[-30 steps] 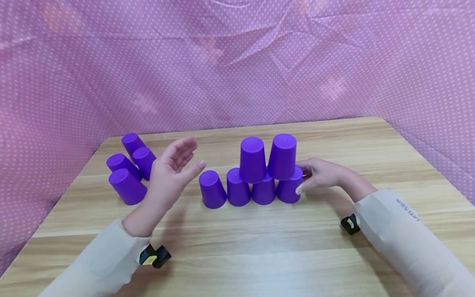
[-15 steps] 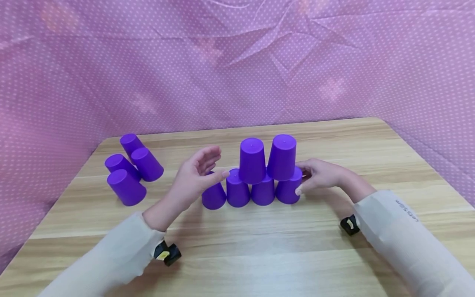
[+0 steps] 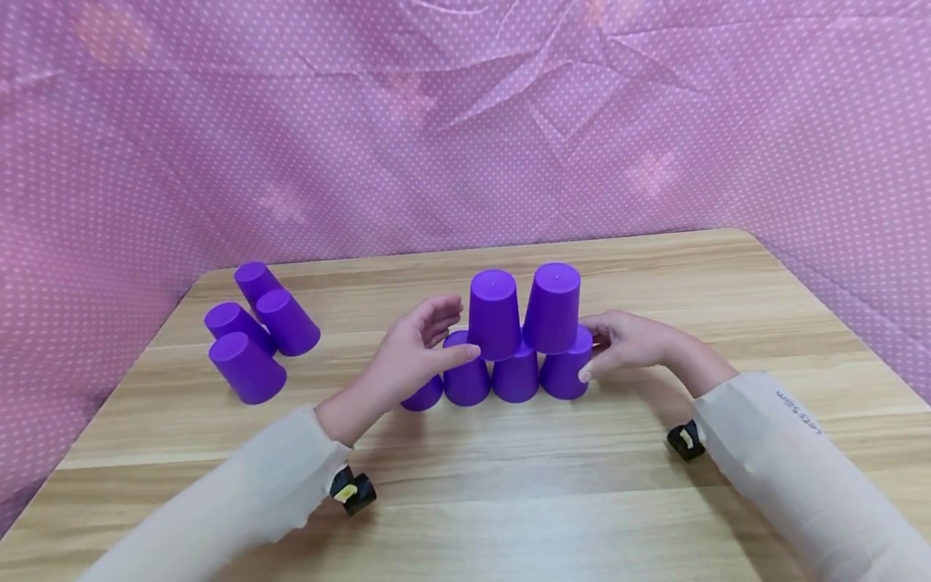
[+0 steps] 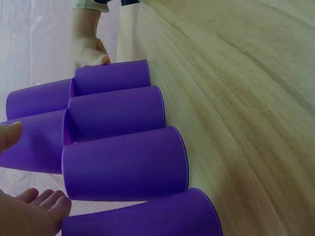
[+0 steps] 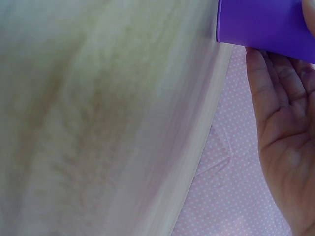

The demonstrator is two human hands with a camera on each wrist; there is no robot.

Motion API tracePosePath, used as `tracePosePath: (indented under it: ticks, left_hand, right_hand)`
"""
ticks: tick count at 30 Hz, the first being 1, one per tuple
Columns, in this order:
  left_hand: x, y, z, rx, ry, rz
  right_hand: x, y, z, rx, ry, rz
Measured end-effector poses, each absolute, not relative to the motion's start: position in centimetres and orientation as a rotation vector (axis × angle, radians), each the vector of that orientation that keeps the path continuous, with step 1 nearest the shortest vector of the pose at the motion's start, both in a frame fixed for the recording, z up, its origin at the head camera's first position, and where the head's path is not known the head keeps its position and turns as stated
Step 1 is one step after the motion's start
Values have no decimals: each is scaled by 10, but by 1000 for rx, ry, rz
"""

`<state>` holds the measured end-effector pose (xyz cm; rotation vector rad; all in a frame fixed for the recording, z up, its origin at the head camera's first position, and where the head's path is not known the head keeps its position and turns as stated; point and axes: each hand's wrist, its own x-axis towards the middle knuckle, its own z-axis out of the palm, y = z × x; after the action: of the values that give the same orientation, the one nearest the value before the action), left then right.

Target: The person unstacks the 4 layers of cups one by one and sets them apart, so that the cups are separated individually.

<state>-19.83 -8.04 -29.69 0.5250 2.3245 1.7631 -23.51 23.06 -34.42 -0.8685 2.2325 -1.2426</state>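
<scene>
Upside-down purple cups stand in a row on the wooden table, the leftmost cup (image 3: 424, 397) partly hidden behind my left hand (image 3: 409, 353). Two more cups, the upper left cup (image 3: 494, 319) and the upper right cup (image 3: 552, 311), rest on the row's right part. My left hand is spread beside the upper left cup, its thumb overlapping that cup's lower edge; contact is unclear. At the row's right end, my right hand (image 3: 631, 346) holds the bottom right cup (image 3: 566, 376), thumb in front and fingers behind, as the right wrist view also shows.
Several more upside-down purple cups, among them a front cup (image 3: 249, 370), are grouped at the table's left. Bare wooden tabletop (image 3: 509, 493) lies in front of the row. A pink dotted cloth (image 3: 465, 145) hangs behind and around the table.
My left hand has moved right from near the left group, past the row's leftmost cup, to the upper left cup. My right hand has stayed at the bottom right cup.
</scene>
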Motion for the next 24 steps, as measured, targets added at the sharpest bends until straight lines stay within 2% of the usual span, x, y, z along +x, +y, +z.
tracePosePath:
  ticks: [24]
  left_hand:
    - [-206, -59, -298, 531, 2504, 1597]
  right_hand:
    - [-235, 230, -343, -844, 2248, -1226]
